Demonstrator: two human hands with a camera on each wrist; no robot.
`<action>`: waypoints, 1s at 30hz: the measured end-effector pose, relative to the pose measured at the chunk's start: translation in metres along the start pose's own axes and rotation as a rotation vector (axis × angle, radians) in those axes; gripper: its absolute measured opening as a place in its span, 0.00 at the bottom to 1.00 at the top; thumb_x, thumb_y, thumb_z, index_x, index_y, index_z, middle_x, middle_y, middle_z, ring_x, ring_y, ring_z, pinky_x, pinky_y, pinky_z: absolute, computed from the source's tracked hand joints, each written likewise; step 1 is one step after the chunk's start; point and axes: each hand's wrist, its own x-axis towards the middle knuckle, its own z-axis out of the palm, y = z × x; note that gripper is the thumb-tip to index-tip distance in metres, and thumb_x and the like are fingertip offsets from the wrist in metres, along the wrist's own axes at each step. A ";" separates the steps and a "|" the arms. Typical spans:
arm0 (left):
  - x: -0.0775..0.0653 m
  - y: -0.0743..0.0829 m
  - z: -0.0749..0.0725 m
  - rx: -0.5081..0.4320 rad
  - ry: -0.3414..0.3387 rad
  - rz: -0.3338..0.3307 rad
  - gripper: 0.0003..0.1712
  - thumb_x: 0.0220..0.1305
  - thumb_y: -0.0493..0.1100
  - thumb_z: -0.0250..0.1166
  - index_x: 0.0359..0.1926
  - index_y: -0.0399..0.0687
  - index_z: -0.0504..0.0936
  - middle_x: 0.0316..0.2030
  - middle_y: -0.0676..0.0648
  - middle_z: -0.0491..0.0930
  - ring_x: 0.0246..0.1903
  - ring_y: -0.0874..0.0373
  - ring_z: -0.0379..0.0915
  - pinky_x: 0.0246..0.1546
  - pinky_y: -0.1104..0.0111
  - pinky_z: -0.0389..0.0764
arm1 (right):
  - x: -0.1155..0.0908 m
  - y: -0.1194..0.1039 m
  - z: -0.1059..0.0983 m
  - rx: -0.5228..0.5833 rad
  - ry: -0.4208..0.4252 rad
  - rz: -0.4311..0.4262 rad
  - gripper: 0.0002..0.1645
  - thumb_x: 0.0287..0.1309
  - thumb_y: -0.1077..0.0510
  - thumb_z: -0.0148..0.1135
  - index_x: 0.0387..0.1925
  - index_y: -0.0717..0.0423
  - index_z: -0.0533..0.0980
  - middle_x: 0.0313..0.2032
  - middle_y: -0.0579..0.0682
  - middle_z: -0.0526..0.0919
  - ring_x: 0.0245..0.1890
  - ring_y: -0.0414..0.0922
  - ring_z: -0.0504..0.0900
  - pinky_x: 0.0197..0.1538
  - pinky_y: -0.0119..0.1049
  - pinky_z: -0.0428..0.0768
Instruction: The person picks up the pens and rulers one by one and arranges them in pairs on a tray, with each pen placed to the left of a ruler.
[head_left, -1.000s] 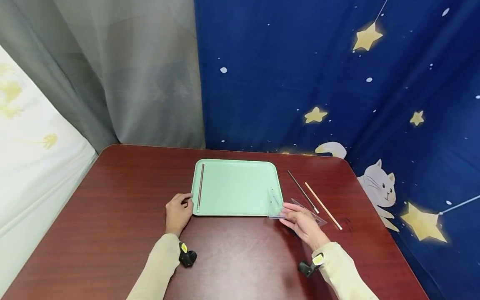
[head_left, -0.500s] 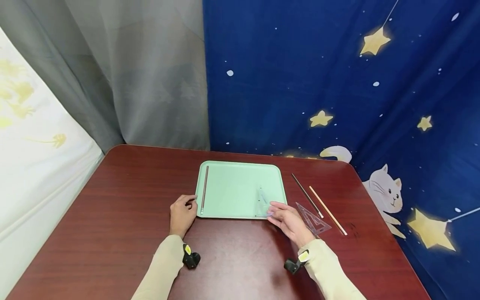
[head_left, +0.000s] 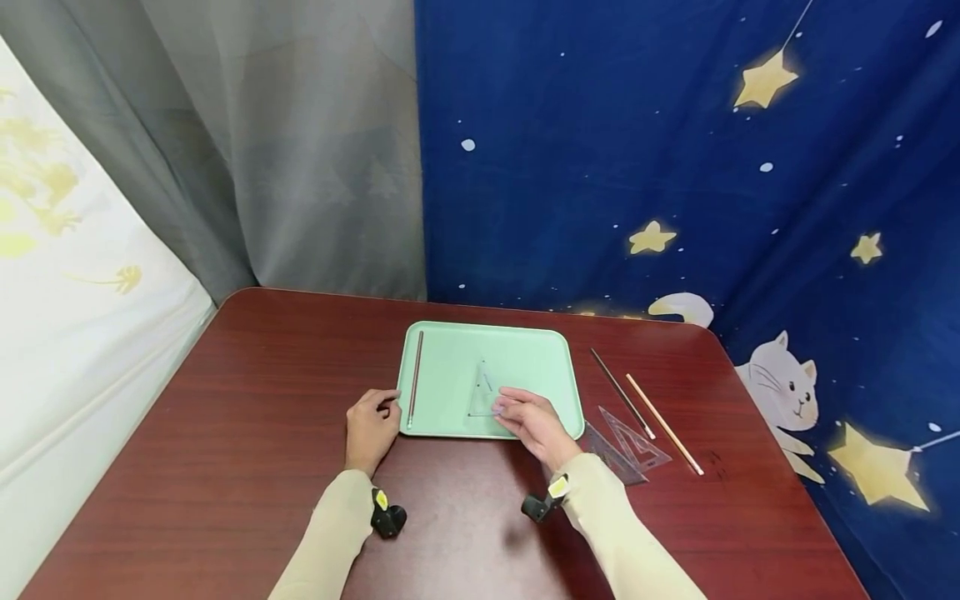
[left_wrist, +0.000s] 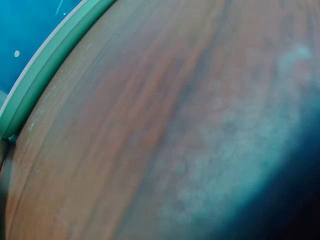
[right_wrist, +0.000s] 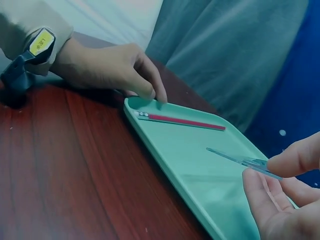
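Head view, backdrop: a blue star-patterned curtain (head_left: pixel 555 167) to the right, a grey curtain (head_left: pixel 322 167) beside it, white cloth (head_left: pixel 82 275) at far left.
Table: the reddish-brown table (head_left: pixel 255 425) stands in front, its wood grain filling most of the left wrist view.
Tray: a pale green tray (head_left: pixel 517 348) lies flat on the table.
Left hand: the left hand (head_left: pixel 371 429) is at the tray's near left corner, index finger and thumb bent and pinching the rim, the other fingers curled.
Right hand: the right hand (head_left: pixel 536 425) is over the tray's near side, thumb above and fingers below, pinching the clear set square.
Held piece: the clear set square (head_left: pixel 482 398) is above the tray, apart from its surface.
Table triangles: two transparent triangles (head_left: pixel 611 458) lie right of the tray, close together, one partly behind the right sleeve (head_left: pixel 615 521).
Pencils: a dark red pencil (head_left: pixel 416 379) lies along the tray's left side; a black pencil (head_left: pixel 621 392) and a light wooden pencil (head_left: pixel 663 422) lie on the table beyond the triangles.
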 end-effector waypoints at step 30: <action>-0.001 0.003 -0.001 0.026 0.009 -0.011 0.11 0.54 0.31 0.60 0.35 0.41 0.87 0.32 0.46 0.84 0.28 0.55 0.81 0.30 0.65 0.81 | 0.040 0.017 0.066 -0.140 -0.074 0.035 0.29 0.50 0.79 0.51 0.58 0.75 0.68 0.56 0.71 0.73 0.50 0.52 0.80 0.49 0.35 0.80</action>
